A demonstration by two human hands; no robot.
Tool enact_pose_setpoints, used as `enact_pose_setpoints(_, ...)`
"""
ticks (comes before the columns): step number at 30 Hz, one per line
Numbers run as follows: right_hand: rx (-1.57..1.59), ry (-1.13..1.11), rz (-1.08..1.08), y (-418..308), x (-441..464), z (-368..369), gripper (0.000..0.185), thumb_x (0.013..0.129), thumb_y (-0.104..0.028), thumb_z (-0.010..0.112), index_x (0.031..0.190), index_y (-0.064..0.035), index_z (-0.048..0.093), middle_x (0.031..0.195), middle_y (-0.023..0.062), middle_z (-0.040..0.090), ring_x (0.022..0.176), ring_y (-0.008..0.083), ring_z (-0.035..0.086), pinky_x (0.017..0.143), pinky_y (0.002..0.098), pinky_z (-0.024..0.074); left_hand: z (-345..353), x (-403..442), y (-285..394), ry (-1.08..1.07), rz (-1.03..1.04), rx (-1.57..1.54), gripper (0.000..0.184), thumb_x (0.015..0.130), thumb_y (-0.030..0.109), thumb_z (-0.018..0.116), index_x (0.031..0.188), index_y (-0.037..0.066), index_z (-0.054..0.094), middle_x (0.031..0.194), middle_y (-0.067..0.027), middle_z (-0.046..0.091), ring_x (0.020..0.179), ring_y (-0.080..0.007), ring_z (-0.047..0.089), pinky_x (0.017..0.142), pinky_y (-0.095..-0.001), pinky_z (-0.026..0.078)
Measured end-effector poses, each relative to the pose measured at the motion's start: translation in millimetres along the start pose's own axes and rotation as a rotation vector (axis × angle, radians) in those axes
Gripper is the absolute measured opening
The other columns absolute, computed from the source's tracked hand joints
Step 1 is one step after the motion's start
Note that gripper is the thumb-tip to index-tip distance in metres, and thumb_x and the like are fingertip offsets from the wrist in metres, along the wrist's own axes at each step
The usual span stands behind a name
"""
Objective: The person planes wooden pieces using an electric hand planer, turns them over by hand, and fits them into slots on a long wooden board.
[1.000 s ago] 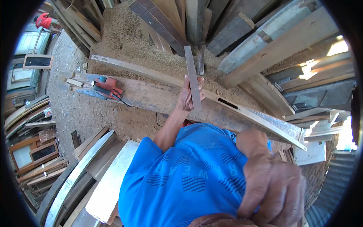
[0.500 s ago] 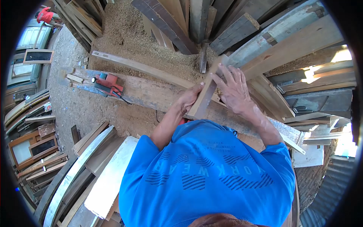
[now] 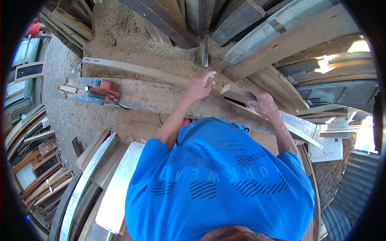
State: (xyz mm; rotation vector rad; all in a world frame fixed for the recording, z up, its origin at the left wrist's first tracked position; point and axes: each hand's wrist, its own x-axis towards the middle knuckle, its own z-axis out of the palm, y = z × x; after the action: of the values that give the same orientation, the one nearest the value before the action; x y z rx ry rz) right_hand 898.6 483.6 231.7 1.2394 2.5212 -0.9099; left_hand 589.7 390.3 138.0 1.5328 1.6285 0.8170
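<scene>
A short wooden block (image 3: 238,94) lies at a slant across the long narrow wooden strip (image 3: 138,69), which runs along the plank bench (image 3: 150,93). My right hand (image 3: 264,105) grips the block's right end, thumb and fingers around it. Just left of the block, my left hand (image 3: 200,86) is raised over the strip, apart from the block. Its fingers are loosely bent, slightly blurred, with nothing visible in them. A red electric planer (image 3: 105,91) rests on the bench further left, its cord trailing right.
A small wood offcut (image 3: 68,88) lies at the bench's left end. Sawdust (image 3: 120,34) covers the ground behind. Timber boards (image 3: 297,44) lean at the back and right. More planks and a white board (image 3: 118,188) stand at the lower left. A person in red (image 3: 34,29) is far left.
My left hand has let go of the block and moved up and left. The block, previously tilted up between both hands, is now lower and further right, in my right hand.
</scene>
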Motion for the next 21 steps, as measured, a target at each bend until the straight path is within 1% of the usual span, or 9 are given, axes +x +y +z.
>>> enact_pose_setpoints(1,0.011,-0.013,0.041,9,-3,4,0.035,0.083,-0.024,0.079,0.102,0.0007,0.064,0.093,0.0261,0.066,0.096,0.0492,0.061,0.080,0.0538,0.0474,4,1,-3,-0.078,0.027,0.042,0.047,0.092,0.020,0.064,0.138,0.013,0.058,0.128,-0.0172,0.067,0.122,-0.0348,0.061,0.105,-0.0481,0.047)
enact_pose_setpoints(4,0.014,0.024,0.016,24,-16,13,0.035,0.081,-0.024,0.080,0.100,0.0006,0.064,0.091,0.0267,0.066,0.093,0.0499,0.062,0.079,0.0539,0.0481,27,4,-5,-0.251,0.050,0.223,0.051,0.091,0.019,0.065,0.141,0.017,0.056,0.139,-0.0164,0.061,0.136,-0.0349,0.052,0.115,-0.0491,0.038)
enact_pose_setpoints(7,-0.042,-0.044,0.042,29,-20,20,0.032,0.084,-0.023,0.077,0.104,-0.0020,0.064,0.090,0.0259,0.067,0.094,0.0486,0.065,0.078,0.0545,0.0498,45,1,-10,-0.371,-0.073,0.209,0.055,0.090,0.022,0.068,0.143,0.018,0.054,0.146,-0.0157,0.056,0.142,-0.0351,0.045,0.119,-0.0513,0.033)
enact_pose_setpoints(10,-0.062,-0.031,0.110,21,-22,22,0.030,0.085,-0.023,0.077,0.103,-0.0033,0.064,0.090,0.0251,0.068,0.094,0.0481,0.065,0.078,0.0546,0.0507,55,-7,-23,-0.353,-0.013,0.301,0.056,0.089,0.027,0.071,0.142,0.019,0.055,0.145,-0.0145,0.057,0.140,-0.0355,0.047,0.118,-0.0544,0.032)
enact_pose_setpoints(13,-0.135,-0.037,0.141,19,-22,28,0.028,0.086,-0.024,0.076,0.103,-0.0041,0.064,0.089,0.0226,0.069,0.093,0.0464,0.067,0.078,0.0551,0.0518,54,-9,-18,-0.429,-0.051,0.342,0.057,0.091,0.033,0.071,0.144,0.024,0.054,0.149,-0.0161,0.053,0.144,-0.0340,0.042,0.122,-0.0534,0.024)
enact_pose_setpoints(16,-0.143,0.031,0.116,22,-26,43,0.031,0.084,-0.027,0.078,0.100,-0.0044,0.064,0.088,0.0212,0.069,0.089,0.0460,0.067,0.075,0.0550,0.0506,62,-9,-20,-0.382,-0.002,0.388,0.058,0.087,0.037,0.074,0.142,0.026,0.057,0.142,-0.0112,0.059,0.136,-0.0299,0.048,0.115,-0.0507,0.029)
enact_pose_setpoints(19,-0.157,0.071,0.096,19,-29,56,0.030,0.085,-0.028,0.077,0.102,-0.0066,0.063,0.087,0.0208,0.069,0.086,0.0441,0.068,0.073,0.0543,0.0515,73,-12,-23,-0.278,0.081,0.455,0.059,0.083,0.040,0.078,0.138,0.028,0.060,0.133,-0.0065,0.065,0.128,-0.0263,0.052,0.106,-0.0469,0.032)
enact_pose_setpoints(21,-0.173,0.068,0.111,16,-29,57,0.031,0.085,-0.028,0.077,0.103,-0.0070,0.063,0.086,0.0221,0.068,0.085,0.0439,0.068,0.071,0.0547,0.0514,77,-11,-23,-0.264,0.071,0.456,0.058,0.082,0.040,0.079,0.136,0.028,0.061,0.131,-0.0057,0.066,0.127,-0.0254,0.052,0.105,-0.0462,0.032)
